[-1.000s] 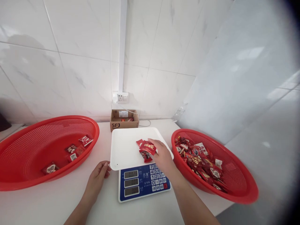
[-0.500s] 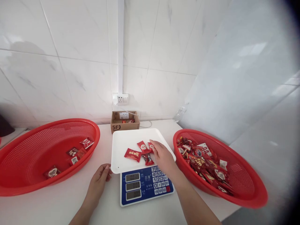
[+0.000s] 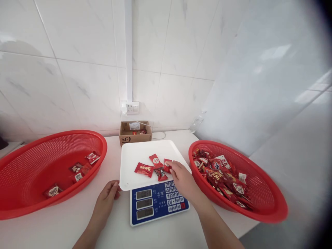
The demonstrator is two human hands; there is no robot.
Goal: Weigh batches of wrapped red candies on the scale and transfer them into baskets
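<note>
My right hand (image 3: 183,180) is over the front right of the white weighing pan (image 3: 135,152), its fingertips pinched at a small red candy packet (image 3: 166,167). Beside that packet lie a red packet with a round pale label (image 3: 155,160), a dark red packet (image 3: 160,174) and a larger red packet with gold lettering (image 3: 144,169). The pan belongs to a blue digital scale (image 3: 159,203); its digits are too faint to read surely. My left hand (image 3: 107,197) is closed, fingers curled, at the pan's front left corner. Its fingertips are partly hidden.
A big red colander basket (image 3: 85,136) on the left holds several packets. Another red basket (image 3: 278,209) on the right holds a heap of them. Behind the pan stands a cardboard box (image 3: 136,138) with some packets, below a wall socket (image 3: 130,108).
The whole view has shifted slightly. The packet at my right fingertips shows more fully and sits farther from the packet with the round label. The scale's top display seems different. My left hand stays by the corner.
</note>
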